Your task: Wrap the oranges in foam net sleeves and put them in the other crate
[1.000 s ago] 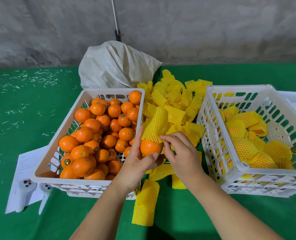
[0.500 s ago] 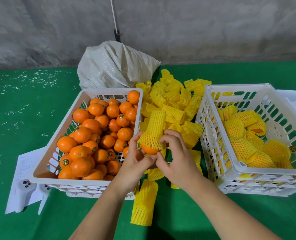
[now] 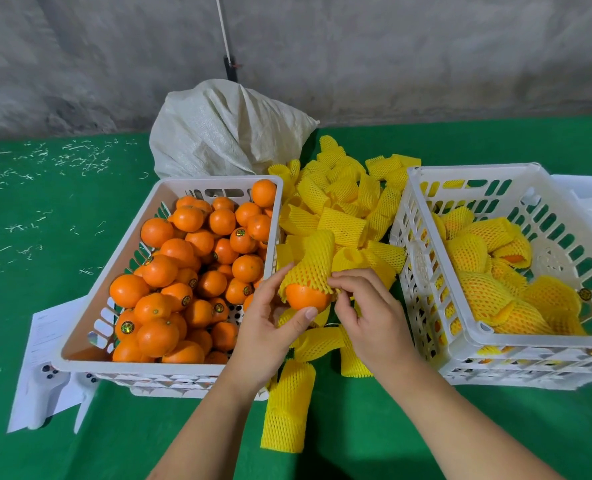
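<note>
Between two white slatted plastic crates, the left hand [image 3: 267,337] cups a smooth, glossy orange [image 3: 305,296] from below, thumb curled up against its underside and fingers bent around its far side. Over the fruit's top half sits a yellow foam net sleeve [image 3: 309,265], a soft tube of diamond mesh stretched wide at the rim and standing up narrower above. The right hand [image 3: 370,317] pinches the sleeve's right edge between thumb and bent fingertips. The left crate [image 3: 80,337] is heaped with bare round oranges, several carrying small round stickers. The right crate [image 3: 461,327] holds lumpy wrapped fruit, the mesh stretched taut over each. Behind the hands lies a loose pile of empty sleeves [image 3: 343,209], flattened and curled; one more sleeve [image 3: 286,410] lies flat on the green felt-like table cover [image 3: 374,427]. A crumpled white woven sack [image 3: 225,129] slumps against the rough grey wall.
</note>
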